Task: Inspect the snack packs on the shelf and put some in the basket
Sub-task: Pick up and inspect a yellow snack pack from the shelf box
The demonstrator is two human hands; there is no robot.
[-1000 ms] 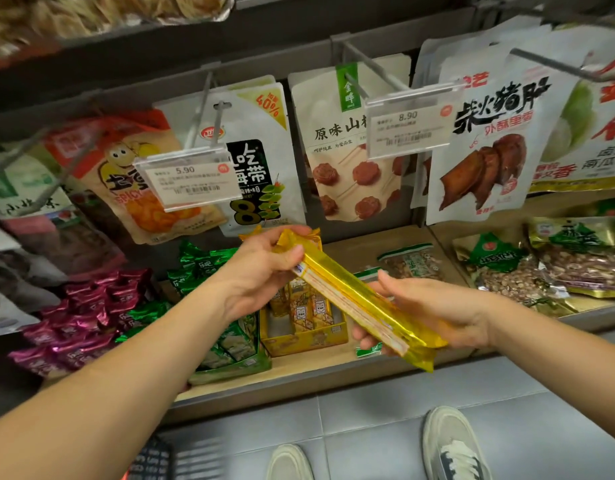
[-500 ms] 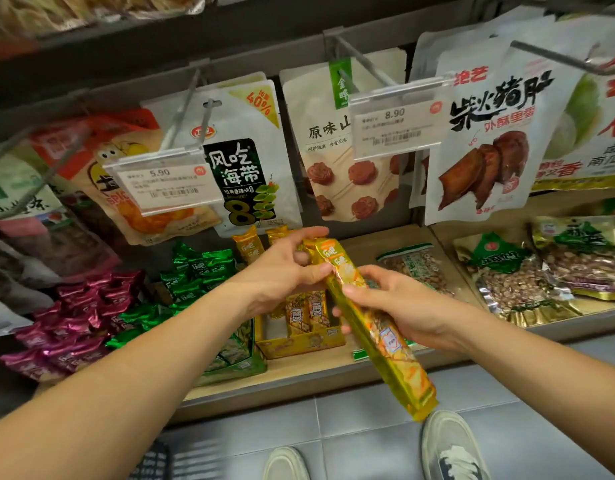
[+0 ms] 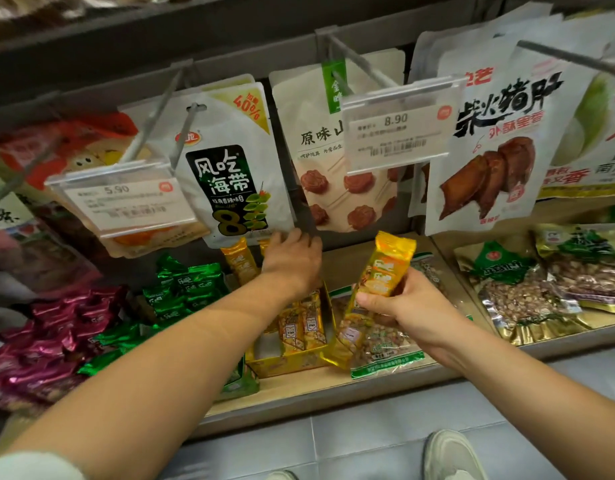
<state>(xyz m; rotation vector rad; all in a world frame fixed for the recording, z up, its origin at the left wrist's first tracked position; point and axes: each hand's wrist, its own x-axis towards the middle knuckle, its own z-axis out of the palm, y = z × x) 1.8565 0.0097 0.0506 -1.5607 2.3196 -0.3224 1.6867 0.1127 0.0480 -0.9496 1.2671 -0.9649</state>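
Note:
My right hand (image 3: 408, 308) grips a long yellow snack pack (image 3: 375, 289) around its middle and holds it nearly upright over the shelf. My left hand (image 3: 292, 259) reaches into the back of the yellow display box (image 3: 285, 363), which holds several more yellow packs (image 3: 301, 327). Its fingers point away from me among the packs; whether they hold one is hidden. No basket is in view.
Green packs (image 3: 185, 289) and magenta packs (image 3: 56, 327) lie left of the box. Bags of nuts (image 3: 521, 289) lie at the right. Hanging bags and two price tags (image 3: 394, 135) on metal hooks jut out above. The shelf edge (image 3: 316, 400) and my shoes are below.
My left hand let go of the yellow pack and reached back into the box. My right hand turned the pack from slanting down to nearly upright.

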